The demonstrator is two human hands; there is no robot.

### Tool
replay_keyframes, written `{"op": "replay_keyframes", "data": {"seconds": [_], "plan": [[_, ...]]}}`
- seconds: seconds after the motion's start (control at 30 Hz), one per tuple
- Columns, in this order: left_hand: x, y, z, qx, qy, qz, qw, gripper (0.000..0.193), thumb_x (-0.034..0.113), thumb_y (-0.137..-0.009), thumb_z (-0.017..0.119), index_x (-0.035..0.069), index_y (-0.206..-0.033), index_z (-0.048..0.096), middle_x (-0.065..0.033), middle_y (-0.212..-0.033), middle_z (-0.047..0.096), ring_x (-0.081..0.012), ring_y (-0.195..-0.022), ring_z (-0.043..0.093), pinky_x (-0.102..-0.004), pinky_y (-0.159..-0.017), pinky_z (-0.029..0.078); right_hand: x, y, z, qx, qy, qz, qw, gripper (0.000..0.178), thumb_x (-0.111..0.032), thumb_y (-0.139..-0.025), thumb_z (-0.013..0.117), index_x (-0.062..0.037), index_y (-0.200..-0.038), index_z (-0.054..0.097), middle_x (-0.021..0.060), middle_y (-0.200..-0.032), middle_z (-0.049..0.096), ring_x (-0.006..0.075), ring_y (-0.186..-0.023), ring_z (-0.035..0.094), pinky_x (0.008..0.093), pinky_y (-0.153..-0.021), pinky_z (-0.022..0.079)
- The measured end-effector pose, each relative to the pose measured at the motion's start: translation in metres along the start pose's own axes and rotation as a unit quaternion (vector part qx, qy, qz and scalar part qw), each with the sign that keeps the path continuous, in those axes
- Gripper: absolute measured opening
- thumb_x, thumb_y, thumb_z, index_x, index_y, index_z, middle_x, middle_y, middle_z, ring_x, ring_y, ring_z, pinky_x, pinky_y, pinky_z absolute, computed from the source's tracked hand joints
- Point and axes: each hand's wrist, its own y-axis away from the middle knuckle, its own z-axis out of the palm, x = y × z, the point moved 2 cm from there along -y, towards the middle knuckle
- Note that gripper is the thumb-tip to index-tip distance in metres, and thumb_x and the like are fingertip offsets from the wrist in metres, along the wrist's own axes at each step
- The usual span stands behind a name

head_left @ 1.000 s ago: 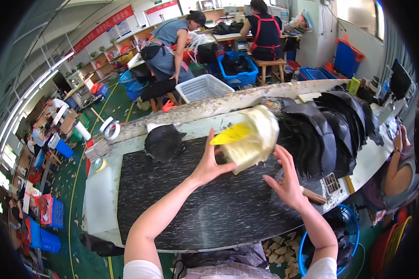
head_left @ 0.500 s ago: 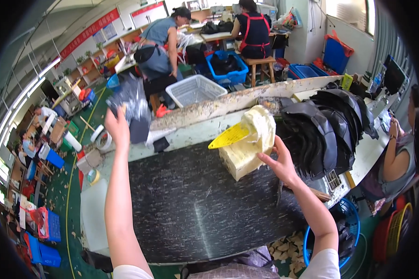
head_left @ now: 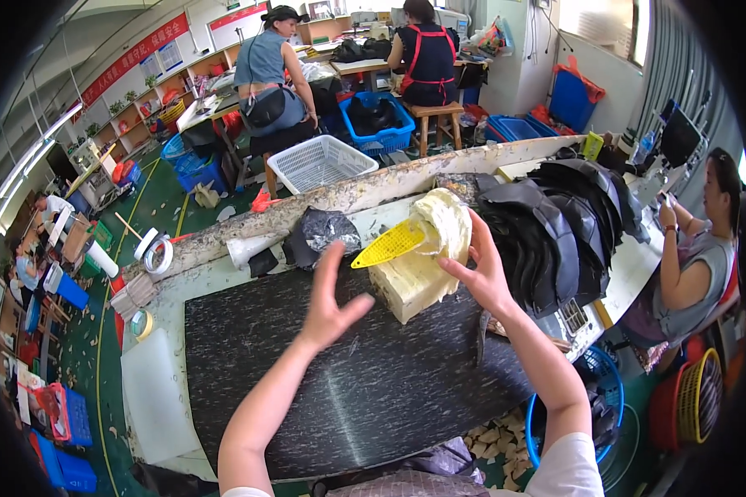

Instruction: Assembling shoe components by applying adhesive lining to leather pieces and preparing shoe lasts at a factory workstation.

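A square-based block or pot (head_left: 408,286), caked in a thick cream-coloured coating, stands on the dark speckled work mat (head_left: 323,373). Against its rounded top leans a yellow pointed piece dotted with small holes (head_left: 387,246). My left hand (head_left: 331,302) hangs over the mat left of the block, empty, thumb and fingers apart. At the block's right side is my right hand (head_left: 482,269), thumb and fingers spread around its edge; whether it touches cannot be told. A shiny dark plastic-wrapped bundle (head_left: 327,232) lies behind my left hand.
Stacked black curved pieces (head_left: 539,232) fill the bench's right side. A raised, stained ledge (head_left: 373,184) runs along the back, with a white basket (head_left: 323,166) beyond. Tape rolls (head_left: 142,325) lie left. A blue basket (head_left: 609,389) stands lower right. One person (head_left: 688,273) sits at right; others work behind.
My left hand has let go of the dark plastic bundle, now lying on the bench, and has come right toward the block. My right hand remains beside the block. The view has shifted slightly.
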Motion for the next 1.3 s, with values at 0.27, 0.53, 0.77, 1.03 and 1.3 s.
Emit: {"op": "replay_keyframes", "data": {"seconds": [0.27, 0.53, 0.77, 1.03, 1.3], "plan": [[0.058, -0.046, 0.013, -0.032, -0.391, 0.124, 0.912, 0.063, 0.034, -0.087, 0.067, 0.001, -0.134, 0.042, -0.012, -0.104, 0.058, -0.0212, -0.099, 0.059, -0.0405, -0.087, 0.048, -0.006, -0.001, 0.023, 0.036, 0.046, -0.023, 0.998, 0.06, -0.014, -0.08, 0.072, 0.0006, -0.129, 0.041, 0.0213, -0.111, 0.063, 0.0297, -0.109, 0.061, 0.0367, -0.09, 0.047], [0.061, 0.077, -0.065, -0.016, -0.029, -0.127, 0.991, 0.025, 0.019, -0.1, 0.047, -0.002, -0.099, 0.062, -0.0066, -0.067, 0.052, -0.0147, -0.055, 0.05, -0.0271, -0.052, 0.04, 0.016, -0.009, -0.007, 0.043, 0.072, 0.01, 0.996, 0.067, -0.018, -0.078, 0.077, 0.0, -0.131, 0.04, 0.0197, -0.115, 0.062, 0.0297, -0.108, 0.061, 0.0359, -0.093, 0.046], [0.134, 0.197, -0.049, 0.155, 0.036, -0.244, 0.957, 0.024, 0.02, -0.099, 0.049, 0.0, -0.111, 0.055, -0.0059, -0.075, 0.049, -0.0131, -0.062, 0.048, -0.0311, -0.055, 0.042, -0.103, 0.111, 0.044, -0.029, -0.021, -0.067, 0.997, 0.061, -0.029, -0.084, 0.071, 0.003, -0.129, 0.047, 0.0177, -0.116, 0.057, 0.026, -0.107, 0.056, 0.0365, -0.093, 0.046], [0.177, 0.351, 0.053, 0.077, -0.1, -0.182, 0.975, 0.084, 0.007, -0.077, 0.067, -0.007, -0.146, 0.021, -0.0243, -0.11, 0.054, -0.0376, -0.092, 0.059, -0.0407, -0.077, 0.051, -0.106, 0.342, 0.122, -0.294, -0.03, 0.056, 0.954, 0.031, -0.006, -0.095, 0.047, 0.0053, -0.124, 0.049, 0.0249, -0.115, 0.055, 0.0411, -0.104, 0.057, 0.0409, -0.089, 0.046], [0.079, 0.526, 0.035, 0.286, -0.074, -0.385, 0.874, 0.034, 0.006, -0.087, 0.062, 0.005, -0.121, 0.057, -0.0122, -0.117, 0.058, -0.0259, -0.105, 0.056, -0.0345, -0.092, 0.045, 0.011, 0.44, 0.176, -0.35, -0.027, 0.316, 0.881, 0.014, -0.013, -0.097, 0.047, -0.0024, -0.097, 0.056, 0.0129, -0.078, 0.062, 0.0263, -0.071, 0.063, 0.0357, -0.065, 0.049]]}}
